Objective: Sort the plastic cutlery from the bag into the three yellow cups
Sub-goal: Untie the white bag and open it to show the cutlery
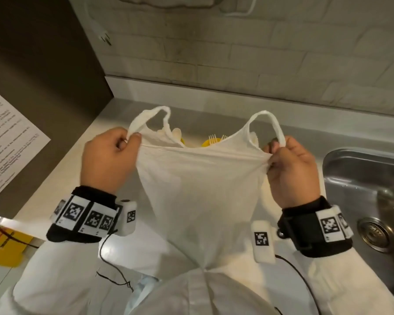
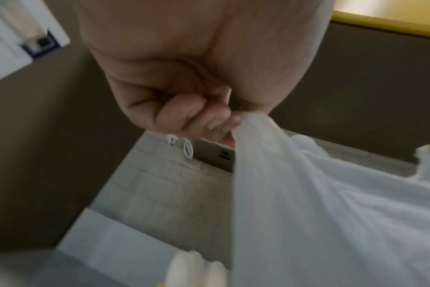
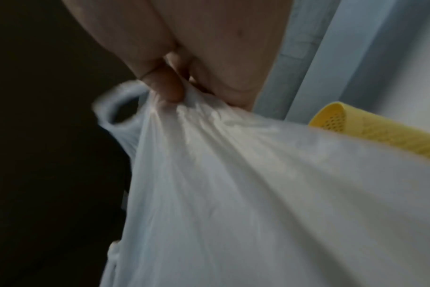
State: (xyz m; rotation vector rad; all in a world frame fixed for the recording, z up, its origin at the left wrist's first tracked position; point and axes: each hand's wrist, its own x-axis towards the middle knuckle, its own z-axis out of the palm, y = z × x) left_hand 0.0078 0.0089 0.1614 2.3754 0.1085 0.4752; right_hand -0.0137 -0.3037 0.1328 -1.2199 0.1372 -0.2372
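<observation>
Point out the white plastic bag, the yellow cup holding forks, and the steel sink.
White plastic bag (image 1: 198, 189): head view, middle of its front panel.
Yellow cup holding forks (image 1: 208, 143): head view, rim above the bag's edge.
Steel sink (image 1: 359, 178): head view, left inner wall.

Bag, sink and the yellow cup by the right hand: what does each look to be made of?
Bag: thin white plastic film, slightly see-through; it bunches into fine creases where the left hand and right hand pinch it. Sink: brushed steel by its grey sheen and soft reflections. Yellow cup: probably moulded plastic, matte, with a grid of small holes.
</observation>
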